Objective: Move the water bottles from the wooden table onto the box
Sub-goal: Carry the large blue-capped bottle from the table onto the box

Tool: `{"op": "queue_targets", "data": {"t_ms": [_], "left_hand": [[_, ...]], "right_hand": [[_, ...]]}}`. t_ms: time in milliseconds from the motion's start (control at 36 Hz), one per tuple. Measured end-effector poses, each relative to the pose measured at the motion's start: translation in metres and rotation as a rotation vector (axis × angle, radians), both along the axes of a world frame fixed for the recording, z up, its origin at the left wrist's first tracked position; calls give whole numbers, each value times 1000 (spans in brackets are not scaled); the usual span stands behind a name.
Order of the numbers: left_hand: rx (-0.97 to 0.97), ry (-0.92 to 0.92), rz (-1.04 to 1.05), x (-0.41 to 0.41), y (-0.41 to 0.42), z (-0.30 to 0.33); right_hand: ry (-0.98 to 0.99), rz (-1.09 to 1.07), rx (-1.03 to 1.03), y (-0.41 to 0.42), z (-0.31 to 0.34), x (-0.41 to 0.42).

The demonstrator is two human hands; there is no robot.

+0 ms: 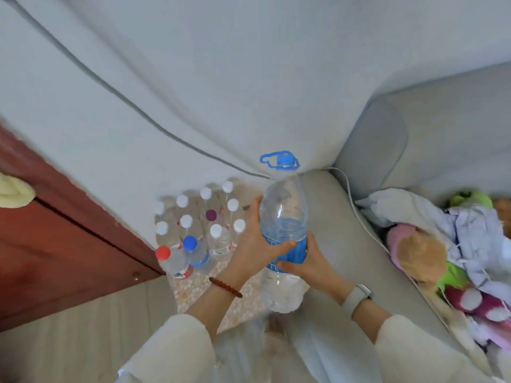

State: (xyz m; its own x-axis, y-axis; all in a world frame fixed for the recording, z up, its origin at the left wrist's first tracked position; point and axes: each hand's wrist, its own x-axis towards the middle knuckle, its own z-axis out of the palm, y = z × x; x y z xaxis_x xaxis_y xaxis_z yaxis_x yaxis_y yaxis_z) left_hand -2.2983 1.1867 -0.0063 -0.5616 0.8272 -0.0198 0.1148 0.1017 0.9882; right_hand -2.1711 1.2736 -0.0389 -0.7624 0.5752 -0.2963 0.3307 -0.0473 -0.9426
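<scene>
The pale wall [249,64] is filling the top of the view, and a grey sofa [414,139] is running along to the right of the big bottle, carrying a heap of soft toys and cloth [442,244]. Left of the big bottle a reddish wooden panel [55,230] is slanting in; whether it belongs to the wooden table I cannot tell.

The big bottle [284,217], clear with a blue cap and carry handle, is being held upright in the air, partly filled, so it is probably heavy enough to need two hands. The left hand [257,244] is wrapping its near-left side, fingers curled around the wall. The right hand [301,261] is cupping the blue label from the lower right, fingers closed against it.

Just left of the big bottle, a cluster of small bottles [199,219] is standing tightly packed on a speckled surface [215,288], mostly white caps, with a red-capped bottle [171,261] and a blue-capped bottle [193,250] at the near edge. This may be the box top, though no edge is showing plainly.

Open room is lying on the near side of the cluster, directly beneath the big bottle; setting it there looks safest, clear of the caps.
</scene>
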Motion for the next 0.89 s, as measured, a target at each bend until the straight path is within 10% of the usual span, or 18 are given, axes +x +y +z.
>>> {"op": "queue_targets", "data": {"t_ms": [167,444,889], "left_hand": [[-104,11,-75,-38,67,-22],[-850,699,75,-87,53,-112],[-908,888,137,-88,49,-140]], "right_hand": [[-76,-136,67,79,-48,-33],[-35,-185,65,118,-125,-89],[131,-199,109,96,-187,-138]]}}
